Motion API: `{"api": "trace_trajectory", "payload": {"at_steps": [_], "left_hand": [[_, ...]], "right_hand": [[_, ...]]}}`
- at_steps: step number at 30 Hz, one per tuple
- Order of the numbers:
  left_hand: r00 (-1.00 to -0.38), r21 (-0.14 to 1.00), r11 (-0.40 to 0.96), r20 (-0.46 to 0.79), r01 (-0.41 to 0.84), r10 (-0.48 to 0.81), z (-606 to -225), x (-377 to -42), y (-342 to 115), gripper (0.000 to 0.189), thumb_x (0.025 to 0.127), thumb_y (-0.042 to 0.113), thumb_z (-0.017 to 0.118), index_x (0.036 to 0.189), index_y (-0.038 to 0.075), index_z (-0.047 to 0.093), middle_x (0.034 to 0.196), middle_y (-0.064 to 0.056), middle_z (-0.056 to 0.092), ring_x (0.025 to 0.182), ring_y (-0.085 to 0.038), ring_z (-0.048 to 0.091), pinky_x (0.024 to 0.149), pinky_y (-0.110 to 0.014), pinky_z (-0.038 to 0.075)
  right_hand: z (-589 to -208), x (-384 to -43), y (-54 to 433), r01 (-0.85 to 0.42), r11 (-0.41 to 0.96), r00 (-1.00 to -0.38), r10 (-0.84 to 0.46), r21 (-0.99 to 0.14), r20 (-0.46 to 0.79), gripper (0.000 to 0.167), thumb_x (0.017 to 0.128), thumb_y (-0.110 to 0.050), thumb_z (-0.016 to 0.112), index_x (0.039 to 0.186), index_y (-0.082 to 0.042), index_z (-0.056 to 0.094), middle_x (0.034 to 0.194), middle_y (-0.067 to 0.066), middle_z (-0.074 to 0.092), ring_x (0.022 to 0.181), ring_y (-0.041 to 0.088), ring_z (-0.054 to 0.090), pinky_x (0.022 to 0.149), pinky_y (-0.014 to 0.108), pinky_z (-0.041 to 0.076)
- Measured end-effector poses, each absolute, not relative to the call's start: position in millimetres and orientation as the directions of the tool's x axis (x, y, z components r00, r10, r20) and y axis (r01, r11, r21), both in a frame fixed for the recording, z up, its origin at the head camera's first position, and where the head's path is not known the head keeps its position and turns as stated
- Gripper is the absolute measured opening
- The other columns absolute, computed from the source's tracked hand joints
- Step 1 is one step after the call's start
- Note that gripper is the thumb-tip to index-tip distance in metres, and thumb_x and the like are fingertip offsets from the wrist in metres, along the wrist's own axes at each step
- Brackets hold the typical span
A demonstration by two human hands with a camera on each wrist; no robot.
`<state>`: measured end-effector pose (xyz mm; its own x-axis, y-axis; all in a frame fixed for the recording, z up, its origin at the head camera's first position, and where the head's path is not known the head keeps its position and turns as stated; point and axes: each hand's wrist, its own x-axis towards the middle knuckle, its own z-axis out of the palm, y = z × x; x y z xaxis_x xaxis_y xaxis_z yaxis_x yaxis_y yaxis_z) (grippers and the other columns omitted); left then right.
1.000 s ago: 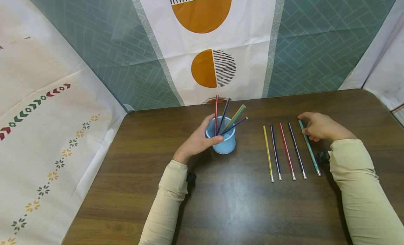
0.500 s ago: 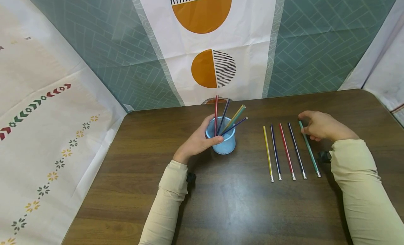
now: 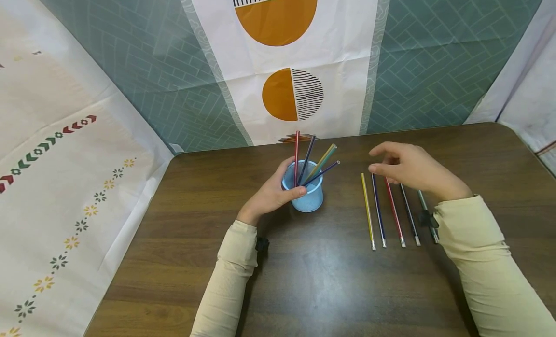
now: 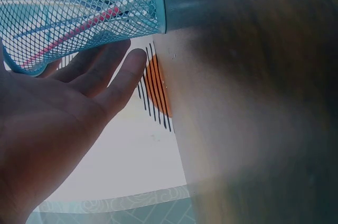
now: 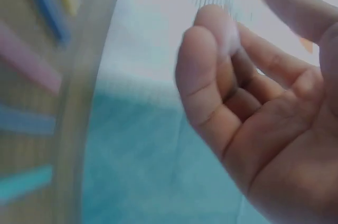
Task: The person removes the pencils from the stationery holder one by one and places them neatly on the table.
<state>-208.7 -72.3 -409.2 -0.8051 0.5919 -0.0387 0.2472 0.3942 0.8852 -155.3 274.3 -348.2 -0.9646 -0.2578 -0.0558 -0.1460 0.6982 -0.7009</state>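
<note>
A light-blue mesh pencil cup [image 3: 309, 200] stands on the table, and my left hand [image 3: 274, 192] grips its side with the thumb across the front. Leaning out of the cup are a red pencil [image 3: 297, 156], two dark blue ones, a yellow one and a green one. To the right lies a row of pencils: yellow [image 3: 367, 211], dark blue [image 3: 379, 214], red [image 3: 395, 215], a darker one [image 3: 410, 217] and green [image 3: 422, 201]. My right hand [image 3: 412, 169] hovers over their far ends, thumb and index finger apart, holding nothing. In the right wrist view its other fingers [image 5: 198, 65] are loosely bent.
The brown wooden table [image 3: 312, 284] ends at the back against a hanging cloth [image 3: 243, 76] with orange half circles and green panels. A white patterned cloth [image 3: 108, 231] hangs along the left edge. Dark wrist cameras show by both sleeves.
My right hand has left the far end of the green pencil and moved left above the row, finger and thumb parting. The left hand and the cup have stayed in place.
</note>
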Motion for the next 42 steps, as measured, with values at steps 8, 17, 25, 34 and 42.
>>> {"api": "trace_trajectory", "payload": {"at_steps": [8,17,25,34,42], "left_hand": [[-0.802,0.886,0.391,-0.039,0.247,0.595,-410,-209,-72,0.112,0.076,0.078,0.068,0.16,0.022,0.019,0.151,-0.01,0.04,0.131,-0.032,0.045,0.106,-0.056,0.039],[-0.798,0.888,0.387,-0.04,0.248,0.601,-409,-210,-70,0.113,0.075,0.079,0.068,0.16,0.022,0.019,0.149,-0.009,0.041,0.129,-0.031,0.046,0.104,-0.056,0.041],[-0.803,0.876,0.409,-0.043,0.256,0.594,-409,-209,-72,0.111,0.078,0.076,0.068,0.16,0.022,0.018,0.153,-0.011,0.037,0.132,-0.035,0.043,0.104,-0.058,0.041],[-0.789,0.893,0.358,-0.005,0.273,0.614,-411,-210,-72,0.113,0.076,0.078,0.067,0.159,0.017,0.02,0.146,-0.008,0.045,0.13,-0.031,0.047,0.105,-0.054,0.041],[-0.792,0.888,0.372,-0.013,0.272,0.61,-410,-210,-72,0.107,0.079,0.075,0.068,0.159,0.022,0.02,0.15,-0.01,0.042,0.13,-0.032,0.046,0.104,-0.055,0.042]], "right_hand": [[-352,-144,214,-0.237,0.618,-0.958,-0.275,-0.75,0.077,0.039,0.096,-0.035,0.072,0.125,-0.009,0.064,0.086,0.004,0.062,0.073,0.021,0.057,0.064,0.038,0.048],[-360,-140,198,-0.295,0.582,-0.955,-0.151,-0.758,0.255,0.018,0.103,-0.026,0.063,0.111,-0.012,0.07,0.077,0.002,0.061,0.068,0.02,0.058,0.06,0.038,0.047],[-353,-138,202,-0.321,0.573,-0.944,-0.128,-0.754,0.304,0.013,0.102,-0.022,0.064,0.108,-0.013,0.071,0.075,0.002,0.061,0.066,0.02,0.058,0.057,0.034,0.045],[-342,-137,217,-0.306,0.576,-0.943,-0.074,-0.758,0.325,0.014,0.101,-0.021,0.064,0.109,-0.012,0.072,0.077,0.003,0.062,0.067,0.017,0.06,0.057,0.027,0.046],[-337,-139,232,-0.258,0.558,-0.95,0.001,-0.789,0.312,0.017,0.101,-0.024,0.064,0.108,-0.011,0.072,0.082,0.007,0.065,0.068,0.015,0.062,0.054,0.023,0.046]]}}
